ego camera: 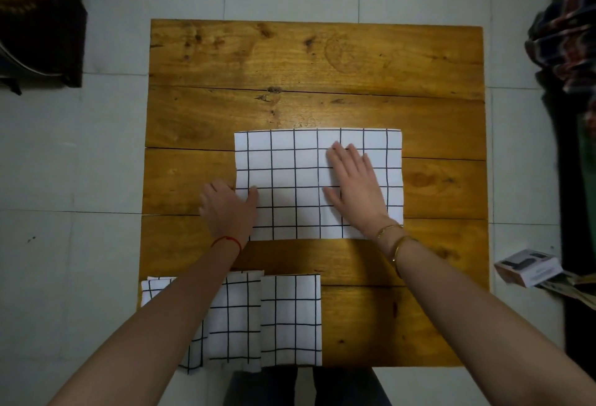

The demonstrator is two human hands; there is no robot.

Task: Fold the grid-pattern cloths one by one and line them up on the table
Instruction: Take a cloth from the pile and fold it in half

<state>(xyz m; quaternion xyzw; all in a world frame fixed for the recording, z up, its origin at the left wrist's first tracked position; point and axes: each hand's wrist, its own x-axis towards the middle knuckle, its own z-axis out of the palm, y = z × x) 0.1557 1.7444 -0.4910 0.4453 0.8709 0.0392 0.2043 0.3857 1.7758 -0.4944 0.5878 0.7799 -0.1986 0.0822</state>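
Note:
A white grid-pattern cloth [290, 180] lies flat as a wide rectangle in the middle of the wooden table [316, 60]. My left hand [227, 205] grips its lower left edge, thumb on top and fingers curled at the edge. My right hand [354, 184] rests flat on the cloth's right half, fingers spread. Three folded grid cloths sit side by side along the near left edge: the left one [154, 289] is partly hidden under my left forearm, then the middle one [235, 318] and the right one [292, 318].
The table stands on a pale tiled floor [96, 163]. Dark clothing and a round object [35, 18] lie at the far left. A heap of patterned fabric [567, 44] is at the right, and a small box [529, 267] sits by the table's right edge.

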